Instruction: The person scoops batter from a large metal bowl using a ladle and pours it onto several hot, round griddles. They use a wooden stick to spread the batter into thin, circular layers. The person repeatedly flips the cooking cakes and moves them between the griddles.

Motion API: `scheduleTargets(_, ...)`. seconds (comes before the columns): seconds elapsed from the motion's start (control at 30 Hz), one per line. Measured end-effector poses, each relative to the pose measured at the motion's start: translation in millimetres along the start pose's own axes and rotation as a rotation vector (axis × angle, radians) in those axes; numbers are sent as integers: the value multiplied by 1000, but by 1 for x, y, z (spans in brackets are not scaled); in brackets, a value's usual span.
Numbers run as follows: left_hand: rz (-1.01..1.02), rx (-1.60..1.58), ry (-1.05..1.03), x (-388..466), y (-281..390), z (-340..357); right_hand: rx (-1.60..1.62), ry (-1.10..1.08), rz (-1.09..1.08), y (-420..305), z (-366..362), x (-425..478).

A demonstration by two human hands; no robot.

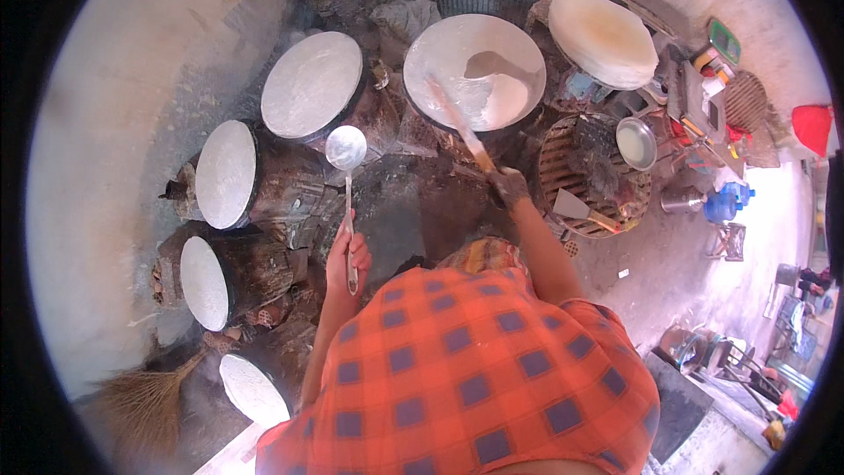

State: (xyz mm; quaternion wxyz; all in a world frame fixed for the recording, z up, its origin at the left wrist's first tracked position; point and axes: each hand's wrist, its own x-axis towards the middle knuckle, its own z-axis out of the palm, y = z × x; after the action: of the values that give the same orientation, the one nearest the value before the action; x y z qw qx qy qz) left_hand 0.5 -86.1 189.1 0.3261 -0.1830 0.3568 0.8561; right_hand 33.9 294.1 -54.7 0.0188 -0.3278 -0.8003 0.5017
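Observation:
My left hand [351, 252] is closed around the handle of a metal ladle [347, 150]. The ladle's round bowl points away from me, in front of a batter-coated griddle [313, 86]. In my right hand [509, 187], which appears to wear a dark glove, is a long flat paddle [465, 132], partly blurred. Its pale far end reaches over the large round griddle [428, 46] straight ahead. White batter covers much of that griddle, with a grey-brown patch and a smooth, paler area at its right. Whether the paddle touches the surface I cannot tell.
More white-coated griddles [226, 175] on drum-like stoves curve along my left. At the far right lies a stack of thin round sheets [601, 36]. A slatted round stand [550, 161] holds a scraper [572, 204] and a metal bowl [636, 144]. A straw broom [148, 402] lies lower left.

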Motion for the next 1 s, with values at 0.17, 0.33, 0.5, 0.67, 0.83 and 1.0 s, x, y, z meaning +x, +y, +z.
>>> scheduleTargets(0.17, -5, 1, -36, 7, -27, 25, -179, 141, 48, 37, -92, 28)
scheduleTargets(0.33, -8, -12, 0, 16, -54, 53, -54, 48, 84, -21, -89, 35)
scheduleTargets(0.5, 41, -5, -5, 14, -71, 79, -263, -171, -133, 58, -108, 33)
scheduleTargets(0.67, 44, -49, 41, 21, -86, 93, -116, -39, 24, 94, -174, 111)
scheduleTargets(0.83, 58, -42, 18, 17, -89, 85, 68, -104, -38, -39, -170, 111)
scheduleTargets(1.0, 55, -112, -17, 13, -83, 80, -23, 332, -300, -35, -121, 51)
